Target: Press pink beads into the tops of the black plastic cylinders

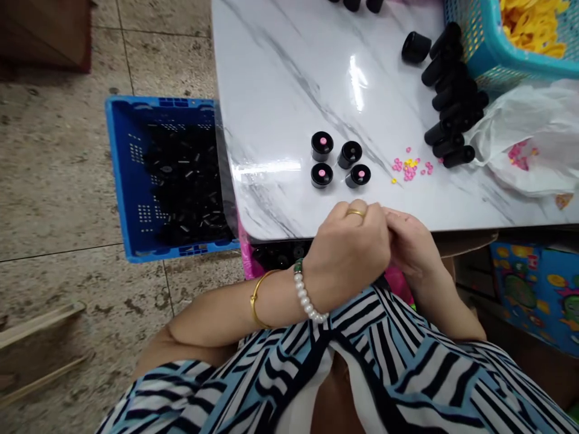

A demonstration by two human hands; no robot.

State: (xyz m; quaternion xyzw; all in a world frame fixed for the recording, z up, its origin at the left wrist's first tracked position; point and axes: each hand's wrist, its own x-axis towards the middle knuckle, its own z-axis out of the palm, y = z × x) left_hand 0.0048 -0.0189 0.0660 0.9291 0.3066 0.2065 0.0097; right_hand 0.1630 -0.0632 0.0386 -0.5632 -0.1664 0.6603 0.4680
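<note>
My left hand (348, 250), with a gold ring and a pearl bracelet, is curled closed at the near edge of the marble table (280, 78). My right hand (411, 241) is pressed against it, fingers bent inward. What they hold between them is hidden. Just beyond the hands stand several black caps (340, 160), most with a pink dot on top. A scatter of tiny pink and yellow beads (411, 167) lies to their right.
A row of black tubes (452, 96) lies at the back right beside a teal basket (479, 42) of yellow pieces and a white plastic bag (534, 135). A blue crate (169, 178) of black parts sits on the floor, left of the table.
</note>
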